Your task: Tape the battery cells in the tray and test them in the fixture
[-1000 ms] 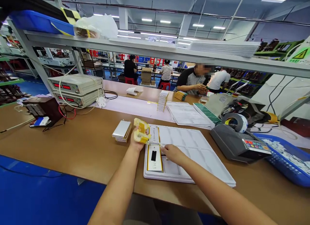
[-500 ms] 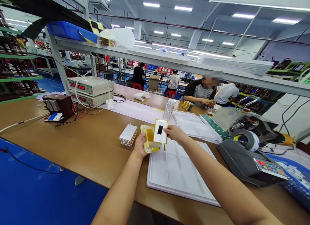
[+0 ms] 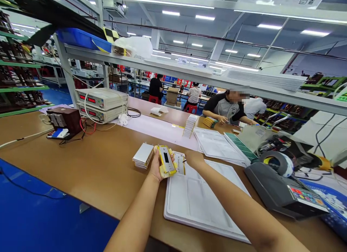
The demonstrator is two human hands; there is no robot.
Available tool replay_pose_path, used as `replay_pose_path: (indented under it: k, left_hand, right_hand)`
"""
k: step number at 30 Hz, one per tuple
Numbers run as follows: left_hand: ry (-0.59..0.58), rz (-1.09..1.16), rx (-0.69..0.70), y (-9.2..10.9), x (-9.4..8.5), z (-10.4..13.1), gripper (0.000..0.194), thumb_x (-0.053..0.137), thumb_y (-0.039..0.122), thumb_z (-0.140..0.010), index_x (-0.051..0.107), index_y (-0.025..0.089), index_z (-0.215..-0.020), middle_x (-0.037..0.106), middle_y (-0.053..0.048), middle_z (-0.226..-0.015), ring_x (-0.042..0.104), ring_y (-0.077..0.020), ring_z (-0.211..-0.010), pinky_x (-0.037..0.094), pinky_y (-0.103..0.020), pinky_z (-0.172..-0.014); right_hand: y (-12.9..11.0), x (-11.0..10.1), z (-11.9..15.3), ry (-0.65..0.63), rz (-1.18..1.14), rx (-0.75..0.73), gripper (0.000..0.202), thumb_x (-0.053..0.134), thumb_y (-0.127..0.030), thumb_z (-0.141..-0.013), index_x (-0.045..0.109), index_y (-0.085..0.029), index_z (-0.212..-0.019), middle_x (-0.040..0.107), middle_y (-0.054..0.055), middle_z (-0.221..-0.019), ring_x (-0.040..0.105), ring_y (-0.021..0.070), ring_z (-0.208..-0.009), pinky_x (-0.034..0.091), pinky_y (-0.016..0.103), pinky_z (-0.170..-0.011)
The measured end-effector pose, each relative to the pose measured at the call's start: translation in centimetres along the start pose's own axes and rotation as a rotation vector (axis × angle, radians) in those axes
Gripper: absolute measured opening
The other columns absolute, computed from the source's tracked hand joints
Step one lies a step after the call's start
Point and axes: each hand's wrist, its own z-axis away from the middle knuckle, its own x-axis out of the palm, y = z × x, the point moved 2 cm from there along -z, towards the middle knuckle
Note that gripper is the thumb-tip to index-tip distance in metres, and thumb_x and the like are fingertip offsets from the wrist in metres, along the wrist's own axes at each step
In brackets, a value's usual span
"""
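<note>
Head view | white battery pile: on brown surface | left hand: fingers wrapped round yellow holder | battery: now lying in holder, released from right hand; placing apparently done | second battery: in white tray | right hand: blurred beside second battery, finger state cannot be told

The person's left hand holds a yellow fixture bearing a flat white pack; the right hand, blurred, is over the white tray. A stack of packs stands on the desk.
</note>
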Motion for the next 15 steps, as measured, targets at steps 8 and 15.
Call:
replay_pose_path:
  k: [8,15]
  left_hand:
    - [0.111,0.025,0.033,0.1,-0.1,-0.1,0.056,0.052,0.063,-0.062,0.057,0.013,-0.087,0.061,-0.007,-0.071,0.058,-0.0183,-0.064,0.047,-0.035,-0.065]
    - [0.087,0.03,0.029,0.0,0.2,-0.1,0.055,0.051,0.063,-0.062,0.058,0.013,-0.086,0.061,-0.009,-0.071,0.059,-0.0194,-0.061,0.048,-0.035,-0.061]
  right_hand:
    - [-0.2,1.9,-0.2,0.06,-0.035,0.006,0.018,0.042,-0.013,-0.078,0.057,-0.013,-0.089,0.063,0.014,-0.09,0.058,0.0253,-0.087,0.042,0.033,-0.067]
    - [1.4,3.3,-1.1,0.021,-0.227,0.11,0.019,0.039,-0.022,-0.082,0.056,-0.014,-0.085,0.062,0.014,-0.092,0.056,0.0242,-0.089,0.041,0.034,-0.07]
